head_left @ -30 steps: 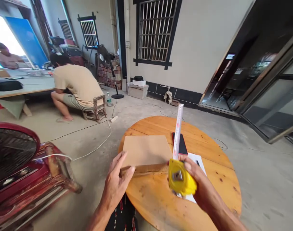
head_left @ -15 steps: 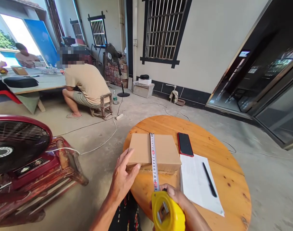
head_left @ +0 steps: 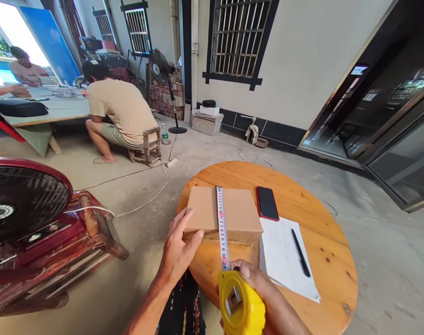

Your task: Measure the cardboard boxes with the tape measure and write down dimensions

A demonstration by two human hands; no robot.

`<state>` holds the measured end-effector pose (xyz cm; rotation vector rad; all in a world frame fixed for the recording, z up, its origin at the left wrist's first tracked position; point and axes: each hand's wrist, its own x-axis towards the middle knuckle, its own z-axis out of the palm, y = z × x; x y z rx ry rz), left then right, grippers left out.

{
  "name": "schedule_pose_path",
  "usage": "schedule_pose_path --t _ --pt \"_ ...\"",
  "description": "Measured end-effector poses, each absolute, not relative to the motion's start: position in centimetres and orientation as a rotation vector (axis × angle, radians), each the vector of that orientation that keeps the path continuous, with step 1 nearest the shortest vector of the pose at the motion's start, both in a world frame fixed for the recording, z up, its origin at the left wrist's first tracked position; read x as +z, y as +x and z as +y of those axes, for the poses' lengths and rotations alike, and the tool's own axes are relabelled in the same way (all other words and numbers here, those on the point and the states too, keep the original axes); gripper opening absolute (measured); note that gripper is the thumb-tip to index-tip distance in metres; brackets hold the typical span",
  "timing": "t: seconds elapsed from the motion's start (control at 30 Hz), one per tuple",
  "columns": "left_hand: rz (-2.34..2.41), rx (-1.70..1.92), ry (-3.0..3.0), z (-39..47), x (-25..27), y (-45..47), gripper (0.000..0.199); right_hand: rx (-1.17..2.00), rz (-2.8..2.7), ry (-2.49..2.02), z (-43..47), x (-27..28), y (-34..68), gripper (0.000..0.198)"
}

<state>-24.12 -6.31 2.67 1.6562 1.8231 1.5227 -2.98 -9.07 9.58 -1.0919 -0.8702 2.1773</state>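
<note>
A brown cardboard box (head_left: 238, 209) lies flat on the round wooden table (head_left: 323, 251). My left hand (head_left: 179, 244) grips its near left corner, with the thumb against the front side and the fingers along the left side. In my right hand (head_left: 255, 279) is a yellow tape measure (head_left: 241, 302), held just in front of the box. Its blade (head_left: 221, 223) runs out across the box top from front to back, with the end hook at the far edge. The fingers under the tape measure's case are mostly hidden.
Right of the box lie a red-edged phone (head_left: 268, 203), white paper sheets (head_left: 285, 256) and a black pen (head_left: 300, 252). A dark red fan (head_left: 27, 204) stands on a wooden chair at left. Beyond, a person (head_left: 121, 107) sits at another table (head_left: 69, 109); cords cross the floor.
The view has shifted slightly, so the table and box appear a little higher. Both hands keep their holds, and the blade stays across the box. At far left, another person's arm has moved over their table.
</note>
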Motion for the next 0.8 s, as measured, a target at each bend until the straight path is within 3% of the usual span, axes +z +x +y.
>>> schedule_pose_path --t 0.37,0.47,0.63,0.8 --pt "1.809 1.519 1.624 -6.3 3.1 -23.9 0.049 2.191 -1.018 -1.040 -9.4 8.9 -2.7 0.046" --pt "1.820 1.587 1.500 -6.9 4.0 -24.3 0.054 2.146 -1.287 -1.035 -9.2 9.6 -1.0 0.048" --pt "1.586 1.822 1.178 -7.6 5.8 -25.9 0.052 2.024 -1.899 -1.295 -9.1 11.0 1.9 0.030" --pt "1.539 1.652 1.096 -8.1 6.3 -26.9 0.046 1.784 -2.175 -1.477 -9.2 13.0 2.4 0.025"
